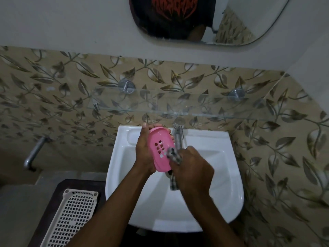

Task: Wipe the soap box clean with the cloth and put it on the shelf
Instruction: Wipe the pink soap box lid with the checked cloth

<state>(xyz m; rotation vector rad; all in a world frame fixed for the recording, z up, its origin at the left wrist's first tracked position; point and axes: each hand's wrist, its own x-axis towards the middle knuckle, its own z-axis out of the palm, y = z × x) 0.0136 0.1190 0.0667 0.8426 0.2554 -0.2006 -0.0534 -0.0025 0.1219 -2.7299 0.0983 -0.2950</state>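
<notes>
A pink soap box [158, 139] with slots in its base is held tilted over the white sink [222, 175]. My left hand [145, 152] grips it along its left side, fingers curled over its top end. My right hand [192, 166] is closed on a checked grey cloth [173, 154], pressed against the lower right part of the box; a strip of the cloth hangs down below the hand. A glass shelf [178, 104] on metal pegs runs along the tiled wall above the sink, with nothing on it.
A chrome tap [178, 136] stands just right of the soap box. A cream perforated plastic basket [71, 216] lies on a dark surface at lower left. A metal pipe [33, 154] juts from the left wall. A mirror [195, 20] hangs above.
</notes>
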